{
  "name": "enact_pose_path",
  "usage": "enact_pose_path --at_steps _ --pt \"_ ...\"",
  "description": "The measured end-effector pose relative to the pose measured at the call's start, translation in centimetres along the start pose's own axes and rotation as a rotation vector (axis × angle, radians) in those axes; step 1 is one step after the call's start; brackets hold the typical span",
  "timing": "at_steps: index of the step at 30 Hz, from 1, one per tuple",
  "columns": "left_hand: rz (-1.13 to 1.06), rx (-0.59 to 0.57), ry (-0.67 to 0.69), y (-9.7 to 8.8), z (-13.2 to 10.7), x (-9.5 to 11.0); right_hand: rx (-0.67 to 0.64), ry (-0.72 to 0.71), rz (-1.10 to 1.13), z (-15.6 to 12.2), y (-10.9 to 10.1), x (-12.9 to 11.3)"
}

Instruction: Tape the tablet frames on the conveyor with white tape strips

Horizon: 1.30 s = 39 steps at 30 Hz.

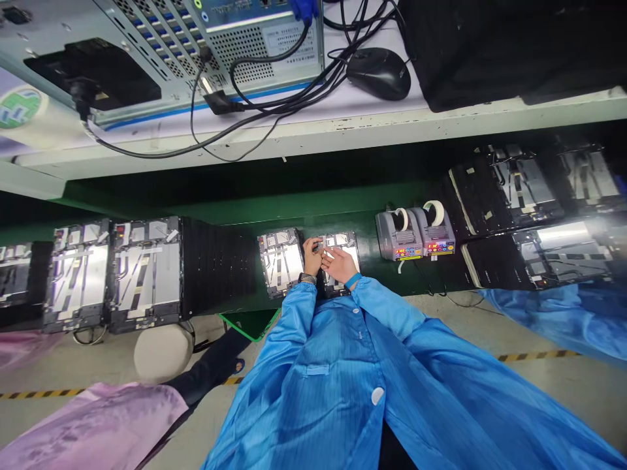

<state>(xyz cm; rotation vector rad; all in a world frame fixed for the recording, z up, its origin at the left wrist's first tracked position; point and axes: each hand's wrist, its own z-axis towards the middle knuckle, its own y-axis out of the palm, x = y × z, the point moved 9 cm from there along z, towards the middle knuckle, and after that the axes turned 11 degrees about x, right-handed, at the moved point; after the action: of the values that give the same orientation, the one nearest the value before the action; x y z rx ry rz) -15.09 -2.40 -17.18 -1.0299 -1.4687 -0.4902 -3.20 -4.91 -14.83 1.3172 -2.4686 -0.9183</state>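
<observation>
Two opened tablet-like devices lie side by side on the green workbench (pixel 235 261). The left device (pixel 281 261) shows a metal back with dark strips, and the right device (pixel 337 261) is partly covered by my hands. My left hand (pixel 312 256), with a watch on its wrist, pinches a small silver piece (pixel 318 246) over the gap between them. My right hand (pixel 339 264), wearing a blue wristband, rests with fingers spread on the right device, close to that piece. Blue smock sleeves cover both forearms.
Two grey tape dispensers (pixel 416 234) stand to the right. Rows of similar devices (pixel 145 274) lie along the bench on both sides. A computer case (pixel 161 46), mouse (pixel 379 73) and cables sit on the shelf above. A pink-sleeved person (pixel 93 424) is at lower left.
</observation>
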Motion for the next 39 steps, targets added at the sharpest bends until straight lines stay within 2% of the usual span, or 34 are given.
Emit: enact_pose_path --at_steps 5,10,20,23,25,26,28,30,31,34,39 --pt "0.088 -0.043 0.051 0.2 0.2 0.3 0.028 -0.017 -0.039 0.1 0.0 -0.4" --pt "0.149 -0.031 0.122 0.0 0.3 1.0 0.03 0.012 0.017 0.6 -0.1 -0.5" --pt "0.196 -0.02 0.161 -0.3 0.2 2.0 0.042 -0.006 0.018 0.7 -0.7 -1.0" --pt "0.2 -0.024 0.172 -0.2 0.2 2.1 0.121 -0.111 -0.239 0.6 -1.9 -1.1" --pt "0.197 -0.026 0.172 -0.2 0.1 2.2 0.201 -0.254 -0.458 0.3 -2.5 -2.0" --pt "0.195 -0.026 0.168 -0.2 0.1 2.2 0.236 -0.376 -0.597 0.0 -2.4 -3.0" --pt "0.19 -0.024 0.157 -0.3 0.2 2.1 0.267 -0.712 -0.942 -1.1 -1.0 -5.5" --pt "0.185 -0.021 0.149 -0.3 0.3 1.9 0.227 -1.041 -1.347 -2.2 1.6 -6.9" --pt "0.182 -0.018 0.148 -0.3 0.4 1.9 0.181 -1.135 -1.508 -2.2 2.7 -7.0" --pt "0.174 -0.011 0.15 -0.3 0.6 1.6 0.035 -1.221 -1.825 -1.2 4.1 -6.9" --pt "0.18 -0.011 0.162 -0.1 0.8 1.2 -0.124 -1.21 -2.027 0.4 4.5 -6.3"
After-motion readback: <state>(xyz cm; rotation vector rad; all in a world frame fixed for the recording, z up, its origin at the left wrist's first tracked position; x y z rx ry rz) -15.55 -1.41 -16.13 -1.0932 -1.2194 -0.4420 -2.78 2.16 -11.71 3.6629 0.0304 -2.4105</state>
